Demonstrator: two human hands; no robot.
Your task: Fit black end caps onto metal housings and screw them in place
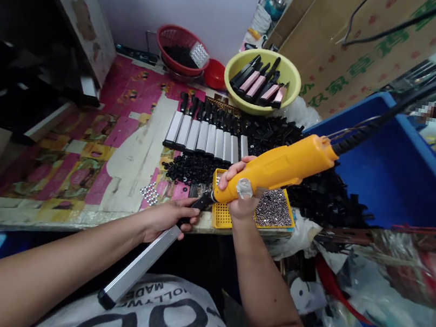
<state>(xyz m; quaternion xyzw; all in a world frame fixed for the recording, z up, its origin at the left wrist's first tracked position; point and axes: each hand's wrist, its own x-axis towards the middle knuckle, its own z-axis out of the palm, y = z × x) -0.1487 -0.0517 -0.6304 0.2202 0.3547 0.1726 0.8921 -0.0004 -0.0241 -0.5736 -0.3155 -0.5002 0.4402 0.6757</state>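
Note:
My left hand [171,216] is closed around a long silver metal bar with a black handle [144,262], held slanted over the table's front edge. Its black end cap points down toward my shirt. Wrapped in my right hand [241,202] is a yellow electric screwdriver [283,168] with a black cable at its back. The tool's tip meets the black handle end, beside my left fingers; the exact contact spot is too small to make out. Just behind the tool sits a yellow tray of small metal screws [213,220], partly covered by my right hand.
Similar silver bars with black handles [203,136] lie in a row. Small black rings [188,169] are heaped in front. A yellow bowl [229,88] holds pink and black pieces; a red basket [162,40] stands farther left. At right is a blue bin [390,162].

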